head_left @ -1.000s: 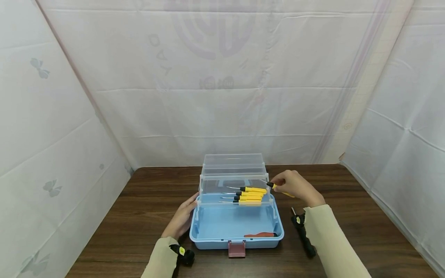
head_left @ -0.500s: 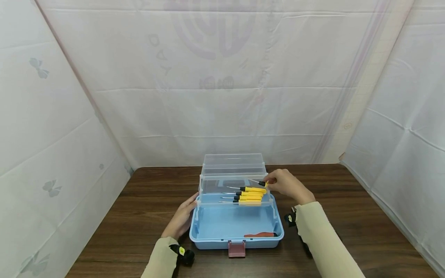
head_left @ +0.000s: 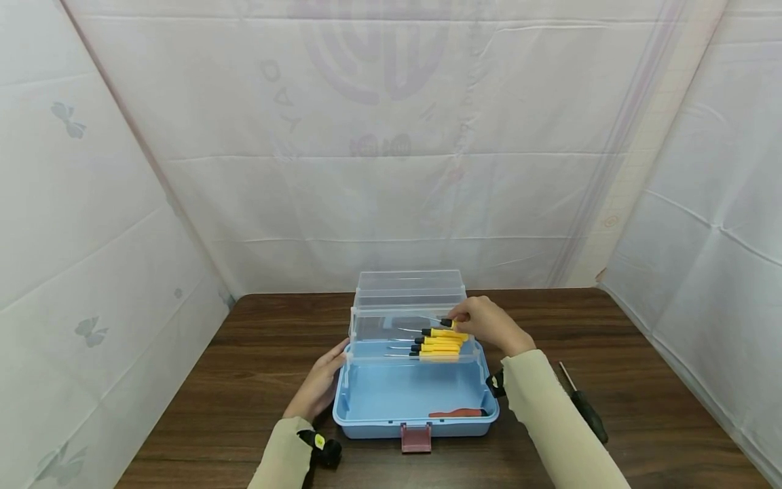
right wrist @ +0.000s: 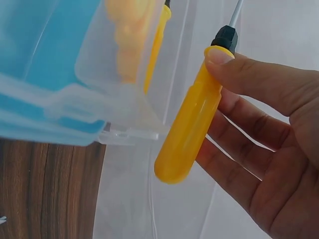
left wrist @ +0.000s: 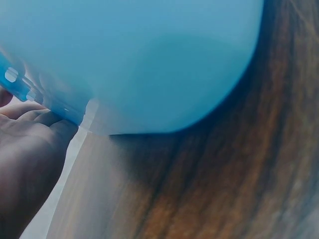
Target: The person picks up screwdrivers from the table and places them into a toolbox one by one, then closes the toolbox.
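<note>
My right hand (head_left: 489, 327) pinches a yellow-handled screwdriver (right wrist: 189, 119) with a black collar, thumb against the top of the handle. It hovers over the back of the clear raised tray (head_left: 373, 329) of a blue toolbox (head_left: 403, 429). Several similar yellow screwdrivers (head_left: 441, 341) lie side by side in that tray, shafts to the left. My left hand (head_left: 318, 384) rests along the box's left side, fingers fairly straight; the left wrist view shows its palm (left wrist: 30, 154) by the blue wall. A red-handled tool (head_left: 458, 412) lies inside the box bottom.
A dark-handled screwdriver (head_left: 589, 415) lies on the brown wooden table (head_left: 244, 407), right of my right sleeve. The clear lid (head_left: 411, 282) stands raised behind the tray. A mauve latch (head_left: 416, 439) hangs at the front. White sheets (head_left: 391, 204) wall the table's back and sides.
My right hand has moved left with the yellow screwdriver, from beside the toolbox to over its tray. The dark screwdriver now shows right of the sleeve. My left hand stays put.
</note>
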A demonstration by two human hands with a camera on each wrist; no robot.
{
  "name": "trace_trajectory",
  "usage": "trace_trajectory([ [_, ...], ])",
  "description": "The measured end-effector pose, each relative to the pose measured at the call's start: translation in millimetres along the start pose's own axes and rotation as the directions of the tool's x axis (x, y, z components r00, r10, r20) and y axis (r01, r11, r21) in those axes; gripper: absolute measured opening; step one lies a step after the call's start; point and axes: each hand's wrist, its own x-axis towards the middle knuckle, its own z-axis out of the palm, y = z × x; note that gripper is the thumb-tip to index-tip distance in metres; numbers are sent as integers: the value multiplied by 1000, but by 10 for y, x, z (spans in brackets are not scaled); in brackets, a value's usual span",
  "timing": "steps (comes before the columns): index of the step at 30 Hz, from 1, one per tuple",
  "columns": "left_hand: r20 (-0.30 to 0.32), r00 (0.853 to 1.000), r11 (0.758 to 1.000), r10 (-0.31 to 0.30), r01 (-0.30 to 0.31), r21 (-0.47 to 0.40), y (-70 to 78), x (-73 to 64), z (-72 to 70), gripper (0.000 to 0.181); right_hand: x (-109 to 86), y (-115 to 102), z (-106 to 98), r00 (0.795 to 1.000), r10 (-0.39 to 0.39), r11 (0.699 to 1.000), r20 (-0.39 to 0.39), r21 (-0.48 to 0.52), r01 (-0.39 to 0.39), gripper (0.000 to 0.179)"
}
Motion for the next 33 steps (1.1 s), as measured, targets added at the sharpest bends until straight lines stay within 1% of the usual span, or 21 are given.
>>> trace_trajectory([
  [5,9,1000,1000,4,-4,-6,-5,9,-4,54,20,-33,37,1000,-9,1000,-3,-17,9,23],
  [12,18,1000,1000,18,-18,4,-28,14,-23,55,43,-70,89,1000,-2,1000,-5,-8,2,23],
  [26,9,1000,1000,4,-4,19,-11,-3,-21,55,113,-137,178,999,-25,997,-26,-70,23,21],
  [33,-1,1000,1000,5,-5,23,-8,-2,-26,54,131,-172,202,1000,-22,996,-14,-81,21,21],
])
